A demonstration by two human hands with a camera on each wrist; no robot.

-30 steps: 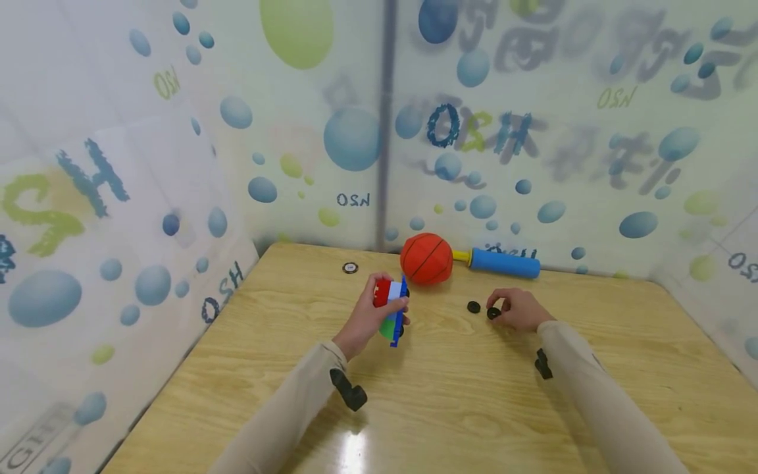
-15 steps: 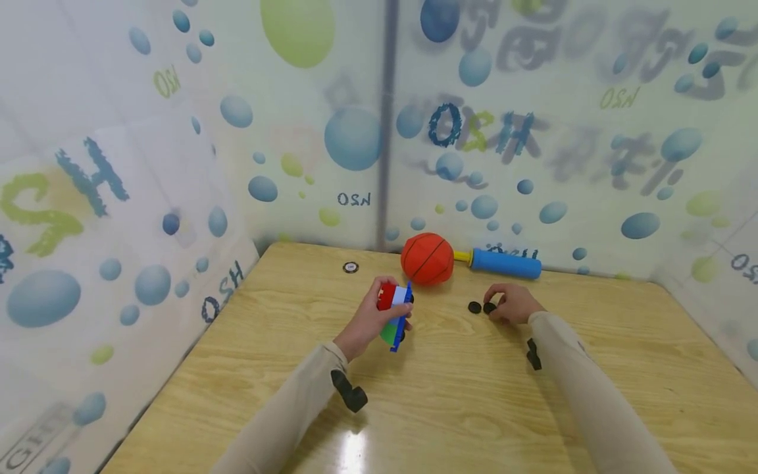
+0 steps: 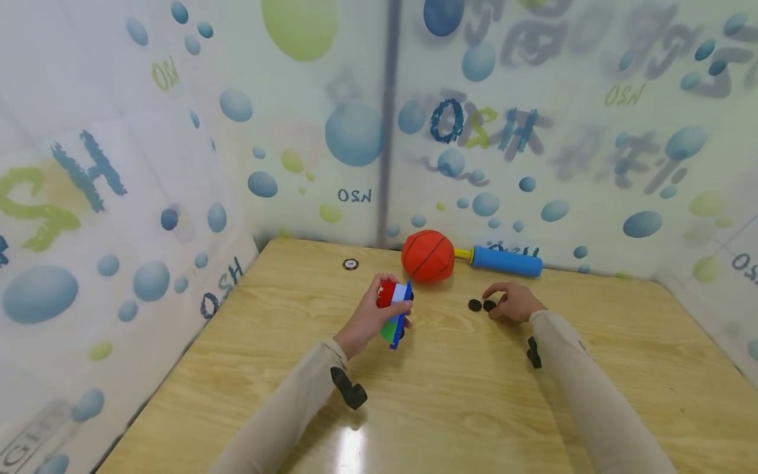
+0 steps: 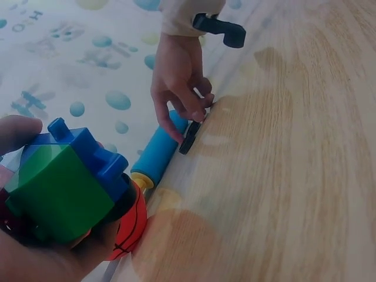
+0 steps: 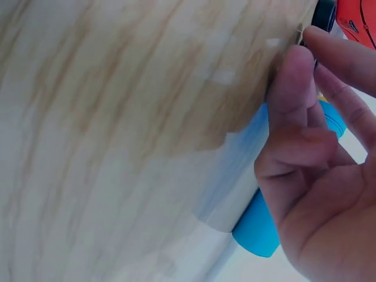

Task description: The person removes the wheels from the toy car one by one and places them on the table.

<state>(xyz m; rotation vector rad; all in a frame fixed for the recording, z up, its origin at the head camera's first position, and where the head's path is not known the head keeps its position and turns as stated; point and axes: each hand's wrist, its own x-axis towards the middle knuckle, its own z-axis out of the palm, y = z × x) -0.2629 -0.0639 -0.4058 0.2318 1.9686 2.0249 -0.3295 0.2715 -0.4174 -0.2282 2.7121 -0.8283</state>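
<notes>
Our left hand (image 3: 370,319) is wrapped round a toy block car (image 4: 64,188), thumb on one side; we hold it tilted up above the middle of the bench (image 3: 438,395), its red, white and green blocks set on a blue base with black wheels. Our right hand (image 3: 514,304) has its thumb and forefinger nearly closed, pinching the edge of a black disc (image 3: 488,305) at the bench top. A second black disc (image 3: 475,305) lies just beside it, to the left. Behind, near the back wall (image 3: 361,224), we see a red ball (image 3: 428,255) with black lines, and to its right a blue cylinder (image 3: 508,261) whose yellow stem points at the ball. A round black-and-white chip (image 3: 351,264) lies left of the ball.
</notes>
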